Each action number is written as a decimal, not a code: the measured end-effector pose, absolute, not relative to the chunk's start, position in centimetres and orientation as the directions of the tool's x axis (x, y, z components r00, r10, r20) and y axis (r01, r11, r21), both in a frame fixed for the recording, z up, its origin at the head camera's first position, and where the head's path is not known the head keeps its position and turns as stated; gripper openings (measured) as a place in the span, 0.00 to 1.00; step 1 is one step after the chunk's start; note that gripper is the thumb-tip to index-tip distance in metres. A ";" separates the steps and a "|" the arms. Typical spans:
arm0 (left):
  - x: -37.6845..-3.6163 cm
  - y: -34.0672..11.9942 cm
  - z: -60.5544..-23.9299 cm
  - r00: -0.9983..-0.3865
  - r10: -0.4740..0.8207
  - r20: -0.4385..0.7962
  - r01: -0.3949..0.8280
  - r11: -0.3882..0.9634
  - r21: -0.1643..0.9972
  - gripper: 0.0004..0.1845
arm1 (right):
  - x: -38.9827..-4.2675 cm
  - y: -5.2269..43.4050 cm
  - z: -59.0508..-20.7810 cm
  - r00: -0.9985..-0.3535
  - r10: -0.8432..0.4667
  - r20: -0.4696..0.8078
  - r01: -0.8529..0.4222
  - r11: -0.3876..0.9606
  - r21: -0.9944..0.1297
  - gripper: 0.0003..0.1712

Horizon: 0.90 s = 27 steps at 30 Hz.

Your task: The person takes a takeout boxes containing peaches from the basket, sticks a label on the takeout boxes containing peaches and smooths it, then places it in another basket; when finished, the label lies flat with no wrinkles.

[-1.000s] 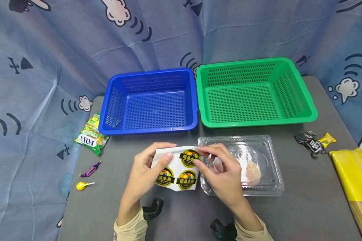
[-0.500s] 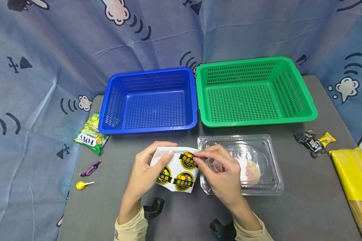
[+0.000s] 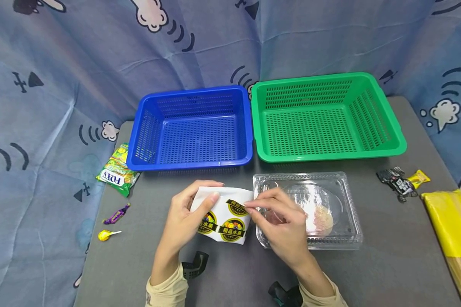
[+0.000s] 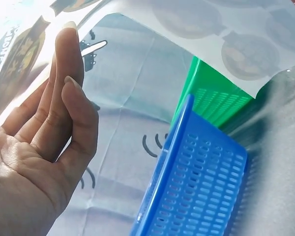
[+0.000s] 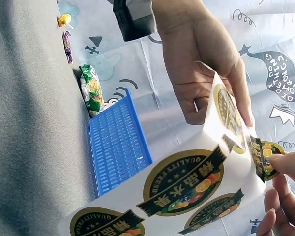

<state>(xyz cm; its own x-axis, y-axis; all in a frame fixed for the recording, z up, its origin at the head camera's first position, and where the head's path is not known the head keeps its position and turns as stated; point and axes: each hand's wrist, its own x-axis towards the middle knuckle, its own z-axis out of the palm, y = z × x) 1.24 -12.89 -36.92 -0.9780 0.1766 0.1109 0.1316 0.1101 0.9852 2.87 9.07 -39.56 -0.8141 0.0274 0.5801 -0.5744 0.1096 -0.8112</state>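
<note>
My left hand (image 3: pixel 184 215) grips a white sheet of stickers (image 3: pixel 220 212) by its left side, thumb on the front. Round gold-and-black fruit labels are printed on it; in the left wrist view its pale back (image 4: pixel 191 22) shows. My right hand (image 3: pixel 284 224) pinches the edge of the upper right sticker (image 5: pixel 266 153), which stands up partly off the sheet in the right wrist view. Below and beside the right hand lies a clear plastic box (image 3: pixel 345 209), lid down, with a pale pinkish round thing (image 3: pixel 322 219) inside. My right hand hides the box's left part.
A blue basket (image 3: pixel 192 164) and a green basket (image 3: pixel 330 157) stand side by side at the back. To the left lie a green candy bag (image 3: pixel 117 175), a purple-wrapped candy (image 3: pixel 116 214) and a yellow lollipop (image 3: pixel 104 235). Black and yellow wrapped candies (image 3: pixel 401 183) and a yellow parcel (image 3: pixel 451 226) lie right.
My right fingers have shifted slightly left and drawn the upper right sticker's edge up, so it now shows bent and partly covered. The left hand has stayed nearly still, holding the sheet.
</note>
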 end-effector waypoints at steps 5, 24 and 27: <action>1.3 -13.1 -37.2 -0.981 0.168 0.097 0.115 0.099 0.988 0.12 | 3.0 9.1 -39.7 -0.803 0.016 0.596 -0.591 0.112 -0.799 0.16; 0.5 -15.3 -39.4 -0.998 0.059 0.009 0.017 0.135 0.991 0.14 | 3.0 12.1 -40.5 -0.834 0.056 0.549 -0.544 0.086 -0.835 0.14; 0.4 -15.8 -40.0 -0.999 0.035 -0.016 -0.011 0.146 0.989 0.14 | 2.9 13.1 -40.8 -0.831 0.080 0.551 -0.542 0.111 -0.833 0.15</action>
